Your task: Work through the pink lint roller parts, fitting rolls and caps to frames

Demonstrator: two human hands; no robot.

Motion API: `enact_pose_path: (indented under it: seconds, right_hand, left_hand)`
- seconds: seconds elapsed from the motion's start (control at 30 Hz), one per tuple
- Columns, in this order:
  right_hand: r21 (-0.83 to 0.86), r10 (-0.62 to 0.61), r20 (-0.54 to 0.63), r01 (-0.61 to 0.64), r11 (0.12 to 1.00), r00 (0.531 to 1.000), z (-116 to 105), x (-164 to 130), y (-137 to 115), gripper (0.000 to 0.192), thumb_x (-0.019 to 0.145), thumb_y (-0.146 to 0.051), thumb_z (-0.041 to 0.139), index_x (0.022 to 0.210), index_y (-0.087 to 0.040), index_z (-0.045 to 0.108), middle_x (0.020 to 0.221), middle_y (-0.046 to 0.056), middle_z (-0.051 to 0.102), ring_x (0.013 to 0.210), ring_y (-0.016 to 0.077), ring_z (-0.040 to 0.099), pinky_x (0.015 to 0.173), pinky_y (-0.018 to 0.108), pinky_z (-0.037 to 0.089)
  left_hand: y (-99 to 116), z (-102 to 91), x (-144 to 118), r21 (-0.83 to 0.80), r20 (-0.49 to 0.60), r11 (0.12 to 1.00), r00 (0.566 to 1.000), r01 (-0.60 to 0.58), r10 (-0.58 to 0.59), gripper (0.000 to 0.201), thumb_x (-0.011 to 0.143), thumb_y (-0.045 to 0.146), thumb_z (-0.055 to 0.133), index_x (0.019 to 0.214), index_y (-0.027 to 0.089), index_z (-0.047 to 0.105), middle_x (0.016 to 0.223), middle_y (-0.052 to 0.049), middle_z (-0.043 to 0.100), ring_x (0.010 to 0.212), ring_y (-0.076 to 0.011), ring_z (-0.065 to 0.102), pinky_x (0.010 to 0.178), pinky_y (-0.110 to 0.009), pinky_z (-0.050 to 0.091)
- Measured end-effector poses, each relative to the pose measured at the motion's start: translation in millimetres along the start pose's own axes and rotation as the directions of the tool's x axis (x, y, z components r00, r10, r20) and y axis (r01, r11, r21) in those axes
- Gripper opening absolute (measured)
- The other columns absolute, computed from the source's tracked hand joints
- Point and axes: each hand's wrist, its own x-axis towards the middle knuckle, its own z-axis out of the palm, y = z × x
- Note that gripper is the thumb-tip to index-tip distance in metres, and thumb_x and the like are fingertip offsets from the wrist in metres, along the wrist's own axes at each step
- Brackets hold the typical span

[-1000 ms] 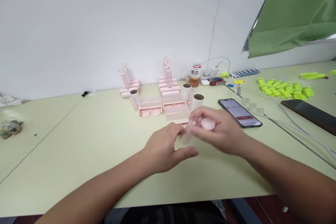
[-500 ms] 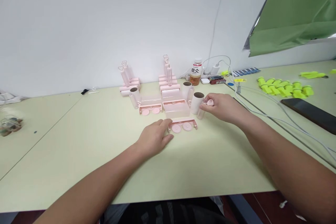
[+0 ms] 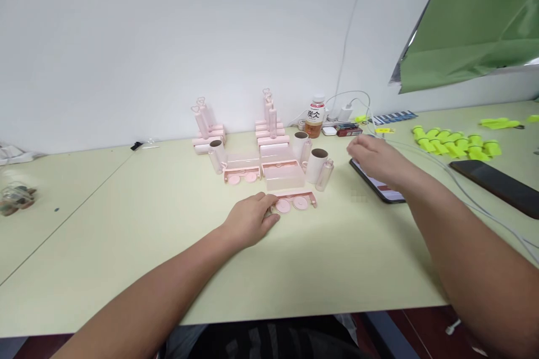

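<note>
My left hand [image 3: 251, 219] rests on the table, its fingers bent over the left end of a pink tray [image 3: 314, 198] with two round discs. My right hand [image 3: 373, 160] is over a phone [image 3: 391, 196] with a lit screen. Its fingers are curled together, and whether anything is between them is hidden. Left of it, a clear pink bottle [image 3: 324, 175] stands upright beside a white cardboard tube [image 3: 315, 168]. A clear pink box [image 3: 284, 179] lies behind the tray. Farther left sits a second pink tray with discs [image 3: 242, 176].
Pink bottles with heart-shaped tops [image 3: 202, 120] stand along the wall. A drink bottle [image 3: 315, 116] is behind the tubes. At right lie yellow-green pieces [image 3: 457, 143], a dark phone [image 3: 497, 185] and white cables [image 3: 458, 190]. A wrapped bundle [image 3: 17, 199] sits far left.
My right hand has let go of the clear pink bottle, which now stands free beside the tube. The hand has moved right over the phone, now largely in sight. My left hand has stayed put.
</note>
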Motion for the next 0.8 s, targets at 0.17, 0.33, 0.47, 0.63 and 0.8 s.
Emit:
enact_pose_path:
  seconds: [0.17, 0.33, 0.47, 0.63, 0.8]
  right_hand:
    - [-0.162, -0.034, 0.330, 0.092, 0.983, 0.943, 16.7, 20.8, 21.4, 0.031, 0.085, -0.048, 0.052, 0.074, -0.020, 0.059, 0.070, 0.003, 0.058, 0.061, 0.0168, 0.050, 0.052, 0.028, 0.033]
    - [-0.200, 0.022, 0.443, 0.075, 0.977, 0.896, 34.5, 25.8, 26.9, 0.016, 0.079, -0.032, 0.057, 0.069, -0.020, 0.056, 0.066, 0.002, 0.059, 0.052, 0.0152, 0.052, 0.049, 0.027, 0.035]
    - [-0.097, -0.015, 0.486, 0.071, 0.993, 0.874, 40.6, 23.9, 26.9, 0.009, 0.073, -0.027, 0.062, 0.078, -0.022, 0.057, 0.076, 0.002, 0.063, 0.055, 0.0151, 0.059, 0.051, 0.027, 0.042]
    - [-0.026, 0.000, 0.557, 0.018, 1.000, 0.830, 38.6, 23.6, 28.1, 0.014, 0.077, -0.034, 0.062, 0.079, -0.022, 0.056, 0.067, 0.002, 0.059, 0.062, 0.0180, 0.061, 0.056, 0.027, 0.047]
    - [0.000, -0.041, 0.621, 0.052, 0.999, 0.782, 32.0, 19.4, 25.5, 0.023, 0.077, -0.037, 0.065, 0.094, -0.023, 0.059, 0.070, 0.002, 0.060, 0.065, 0.0198, 0.061, 0.058, 0.029, 0.050]
  left_hand:
    - [-2.4, 1.3, 3.0, -0.041, -0.005, 0.999, 1.000, 0.008, -0.008, 0.025, 0.091, 0.031, 0.051, 0.111, 0.021, 0.061, 0.097, -0.004, 0.067, 0.082, -0.0195, 0.064, 0.069, -0.031, 0.048]
    - [-4.3, 2.4, 7.2, -0.077, -0.003, 0.996, 0.999, 0.052, -0.052, 0.019, 0.089, 0.030, 0.054, 0.104, 0.023, 0.064, 0.093, -0.002, 0.069, 0.081, -0.0187, 0.064, 0.069, -0.029, 0.047]
    - [-7.5, 2.7, 9.6, -0.084, -0.010, 0.996, 0.999, 0.043, -0.044, 0.018, 0.090, 0.031, 0.054, 0.102, 0.023, 0.064, 0.093, -0.001, 0.069, 0.081, -0.0184, 0.063, 0.068, -0.029, 0.046]
    - [-8.0, 2.2, 12.1, -0.089, -0.023, 0.995, 0.999, 0.041, -0.044, 0.020, 0.089, 0.037, 0.056, 0.101, 0.024, 0.064, 0.092, -0.001, 0.067, 0.078, -0.0174, 0.061, 0.067, -0.028, 0.045]
    - [-4.5, 4.5, 15.1, -0.055, -0.033, 0.997, 0.997, 0.063, -0.065, 0.023, 0.085, 0.042, 0.061, 0.097, 0.023, 0.063, 0.092, 0.000, 0.067, 0.080, -0.0182, 0.062, 0.065, -0.029, 0.042]
